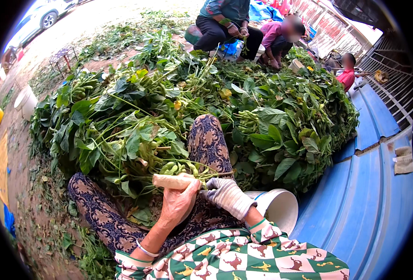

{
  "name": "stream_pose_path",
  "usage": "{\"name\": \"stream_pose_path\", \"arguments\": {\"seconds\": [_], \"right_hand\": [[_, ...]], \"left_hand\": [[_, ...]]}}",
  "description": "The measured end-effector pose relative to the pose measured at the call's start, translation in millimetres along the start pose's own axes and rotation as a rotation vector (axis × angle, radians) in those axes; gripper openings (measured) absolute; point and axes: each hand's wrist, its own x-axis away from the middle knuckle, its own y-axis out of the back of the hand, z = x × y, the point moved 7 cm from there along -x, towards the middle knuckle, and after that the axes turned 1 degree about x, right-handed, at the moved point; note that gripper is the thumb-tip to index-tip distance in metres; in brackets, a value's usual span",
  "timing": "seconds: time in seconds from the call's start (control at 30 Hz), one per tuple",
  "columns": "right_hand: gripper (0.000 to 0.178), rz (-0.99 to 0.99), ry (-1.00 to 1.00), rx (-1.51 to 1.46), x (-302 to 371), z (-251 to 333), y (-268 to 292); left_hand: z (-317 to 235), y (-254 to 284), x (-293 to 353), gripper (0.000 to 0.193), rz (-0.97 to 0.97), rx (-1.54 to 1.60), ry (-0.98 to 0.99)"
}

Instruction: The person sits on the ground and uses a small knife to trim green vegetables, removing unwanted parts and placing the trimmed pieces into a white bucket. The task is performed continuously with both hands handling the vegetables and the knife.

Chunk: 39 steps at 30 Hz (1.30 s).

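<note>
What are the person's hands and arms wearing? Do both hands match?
No, they don't match. The left hand is bare, with a thin pale bangle on the wrist. The right hand wears a whitish knitted work glove with a green-edged cuff. Both sleeves are checked green and white with small red and yellow animal shapes.

A heap of leafy bean stalks fills the frame's centre. Below it, both hands meet; a bucket sits lower right, a tarp beyond, seated people at top.
</note>
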Motion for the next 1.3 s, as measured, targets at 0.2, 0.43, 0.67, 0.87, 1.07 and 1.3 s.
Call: {"name": "stream_pose_path", "arguments": {"seconds": [0.2,0.43,0.67,0.87,1.07,1.3], "right_hand": [[0.03,0.046,-0.048,0.137,-1,-2,1],[0.019,-0.019,0.027,0.15,1,11,-2],[0.021,0.235,-0.315,-0.502,8,7,-9],[0.021,0.251,-0.331,-0.488,-3,6,-9],[0.021,0.092,-0.076,-0.182,-10,-2,-9],[0.019,0.002,0.066,-0.176,0,0,-9]], "left_hand": [[6,0,-2,0.007,-0.01,0.079,-0.012],[6,-3,0,0.006,-0.021,-0.084,-0.134],[-9,-2,-3,0.005,0.046,-0.097,-0.191],[-14,2,-8,0.003,0.066,0.041,-0.06],[0,5,-5,0.008,-0.023,0.088,0.046],[-1,-2,6,0.008,0.023,0.012,0.063]]}}
